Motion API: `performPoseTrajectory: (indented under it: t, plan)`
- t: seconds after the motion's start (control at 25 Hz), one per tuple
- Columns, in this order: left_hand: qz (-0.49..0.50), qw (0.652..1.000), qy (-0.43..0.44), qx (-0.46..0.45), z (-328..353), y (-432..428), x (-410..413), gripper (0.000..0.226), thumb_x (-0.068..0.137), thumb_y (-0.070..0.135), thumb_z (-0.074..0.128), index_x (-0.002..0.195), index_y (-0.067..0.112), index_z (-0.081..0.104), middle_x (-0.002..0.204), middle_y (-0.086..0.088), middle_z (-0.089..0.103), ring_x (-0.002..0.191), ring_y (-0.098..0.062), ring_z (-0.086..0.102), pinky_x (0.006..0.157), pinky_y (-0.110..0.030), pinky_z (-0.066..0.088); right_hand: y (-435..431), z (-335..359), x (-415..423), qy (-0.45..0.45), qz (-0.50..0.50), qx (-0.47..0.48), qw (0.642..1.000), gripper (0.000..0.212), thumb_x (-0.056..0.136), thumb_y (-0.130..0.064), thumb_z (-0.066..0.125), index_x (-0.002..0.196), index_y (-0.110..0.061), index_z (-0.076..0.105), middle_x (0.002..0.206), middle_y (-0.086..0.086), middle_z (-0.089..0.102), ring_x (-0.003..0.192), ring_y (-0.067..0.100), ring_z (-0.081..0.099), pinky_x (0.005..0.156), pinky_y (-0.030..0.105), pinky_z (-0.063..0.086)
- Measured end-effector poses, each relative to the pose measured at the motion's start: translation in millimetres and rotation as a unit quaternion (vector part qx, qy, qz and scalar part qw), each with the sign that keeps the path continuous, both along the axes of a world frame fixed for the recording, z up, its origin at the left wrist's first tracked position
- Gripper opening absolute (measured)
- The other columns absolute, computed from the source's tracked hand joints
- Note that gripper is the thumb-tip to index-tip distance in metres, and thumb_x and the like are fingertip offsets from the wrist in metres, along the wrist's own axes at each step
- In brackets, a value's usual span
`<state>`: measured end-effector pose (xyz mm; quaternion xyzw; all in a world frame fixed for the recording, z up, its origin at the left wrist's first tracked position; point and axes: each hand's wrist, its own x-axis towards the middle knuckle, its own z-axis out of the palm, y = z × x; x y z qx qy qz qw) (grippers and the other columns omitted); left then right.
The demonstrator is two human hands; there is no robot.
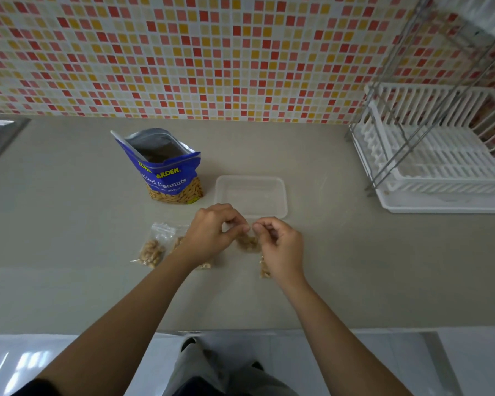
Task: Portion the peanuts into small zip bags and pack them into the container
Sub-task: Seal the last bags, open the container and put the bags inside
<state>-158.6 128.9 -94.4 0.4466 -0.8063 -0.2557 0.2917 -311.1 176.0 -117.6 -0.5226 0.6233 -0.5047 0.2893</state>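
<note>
- The step in hand, as I judge it, is sealing a zip bag (247,242). Both hands hold it by its top edge just above the counter (69,224), right in front of the container (252,192).
- The left hand (212,232) has its grip closed to a pinch, thumb against curled fingertips on the bag's top left corner.
- The right hand (280,247) makes the same pinch on the top right corner. Both grips are narrow and hold nothing but the bag.
- The next move probably calls for running the pinch along the zip strip until it closes, then setting the bag into the container — a short reach forward.
- The bag is thin, limp clear film, with a lumpy cluster of tan peanuts sagging at its bottom.
- The container is shallow and rectangular with rounded corners, made of cloudy clear plastic. No bags show inside it.
- The pouch (169,172) is glossy blue foil, standing upright to the left of the container. Its mouth gapes and the lining is silver.
- Other filled bags lie flat on the counter — one (153,248) left of the left hand, one (205,265) partly under the left wrist, and one (264,270) beside the right wrist.
- The counter is smooth, matte grey-beige.
</note>
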Motion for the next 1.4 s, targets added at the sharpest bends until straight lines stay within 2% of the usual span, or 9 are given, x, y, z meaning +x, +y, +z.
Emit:
performPoseTrajectory:
  t: [0.32,0.48,0.6,0.68,0.76,0.88,1.12,1.24,1.4]
  plan:
    - [0.064,0.993,0.028,0.091,-2.9,3.8,11.3,0.014,0.08,0.026,0.07,0.076,0.013,0.065,0.075,0.006,0.06,0.071,0.005,0.054,0.064,-0.009,0.04,2.0,6.9,-7.9,-0.014,-0.004,0.028,1.0,0.01,0.084,-0.017,0.066,0.077,-0.024,0.066,0.069,-0.01,0.067,0.063,0.008,0.064,0.061,0.019,0.05]
    - [0.052,0.907,0.253,0.332,-10.6,23.5,0.4,0.016,0.083,0.01,0.065,0.092,0.012,0.053,0.086,0.003,0.062,0.074,-0.004,0.062,0.071,-0.023,0.051,-4.5,-1.4,-9.3,-0.178,-0.007,0.112,0.978,0.011,0.085,-0.019,0.066,0.076,-0.024,0.065,0.071,0.0,0.069,0.064,0.012,0.066,0.069,0.034,0.057]
    - [0.084,0.872,0.29,0.385,-33.8,39.9,-4.9,0.036,0.077,-0.001,0.07,0.095,0.02,0.047,0.084,-0.003,0.06,0.076,-0.018,0.061,0.073,-0.034,0.053,-3.0,-16.7,-13.7,-0.189,-0.001,0.148,0.971,0.004,0.086,-0.02,0.064,0.087,-0.019,0.068,0.085,0.004,0.072,0.081,0.019,0.069,0.083,0.039,0.057]
    - [0.147,0.88,0.263,0.369,-50.0,46.1,-9.9,0.037,0.077,0.005,0.071,0.102,0.023,0.05,0.085,-0.009,0.065,0.077,-0.02,0.062,0.082,-0.043,0.053,3.9,-28.7,-18.8,-0.04,0.023,0.143,0.989,0.018,0.089,-0.019,0.059,0.104,-0.013,0.068,0.1,0.003,0.071,0.095,0.02,0.068,0.089,0.027,0.051]
    - [0.178,0.913,0.167,0.328,-59.9,48.3,-16.6,0.036,0.082,0.011,0.067,0.115,0.019,0.054,0.094,-0.011,0.069,0.082,-0.017,0.063,0.087,-0.036,0.052,15.2,-39.7,-20.8,0.131,0.069,0.126,0.981,0.03,0.091,-0.014,0.054,0.119,-0.007,0.061,0.113,0.008,0.068,0.104,0.021,0.064,0.092,0.019,0.043]
    - [0.161,0.962,-0.031,0.22,-66.3,47.5,-27.2,0.036,0.086,0.016,0.062,0.121,0.008,0.058,0.107,-0.014,0.067,0.091,-0.023,0.063,0.083,-0.026,0.046,30.6,-57.7,-18.6,0.255,0.111,0.127,0.952,0.036,0.088,-0.017,0.053,0.12,-0.002,0.059,0.125,0.016,0.061,0.115,0.029,0.058,0.101,0.025,0.035]
    - [0.144,0.983,-0.106,0.048,-59.0,38.9,-9.8,0.027,0.078,0.012,0.063,0.099,-0.004,0.068,0.089,-0.023,0.063,0.071,-0.036,0.064,0.068,-0.034,0.054,25.4,-53.6,-11.4,0.304,0.104,0.073,0.944,0.036,0.085,-0.021,0.05,0.115,-0.005,0.062,0.121,0.013,0.061,0.111,0.031,0.056,0.099,0.033,0.041]
    - [0.19,0.97,-0.148,0.034,-56.7,26.6,24.2,0.031,0.078,0.016,0.049,0.091,-0.003,0.07,0.086,-0.024,0.068,0.076,-0.042,0.064,0.071,-0.041,0.054,8.2,-42.9,13.2,0.282,0.127,0.092,0.946,0.036,0.086,-0.02,0.048,0.117,-0.007,0.061,0.114,0.012,0.064,0.107,0.03,0.059,0.094,0.033,0.044]
    - [0.232,0.947,-0.212,0.069,-60.8,25.0,52.7,0.023,0.077,0.006,0.056,0.096,0.001,0.069,0.095,-0.02,0.07,0.081,-0.043,0.06,0.072,-0.043,0.053,-22.0,-42.2,58.4,0.274,0.137,0.177,0.935,0.038,0.093,-0.025,0.047,0.124,-0.003,0.051,0.121,0.017,0.054,0.112,0.032,0.052,0.092,0.036,0.041]
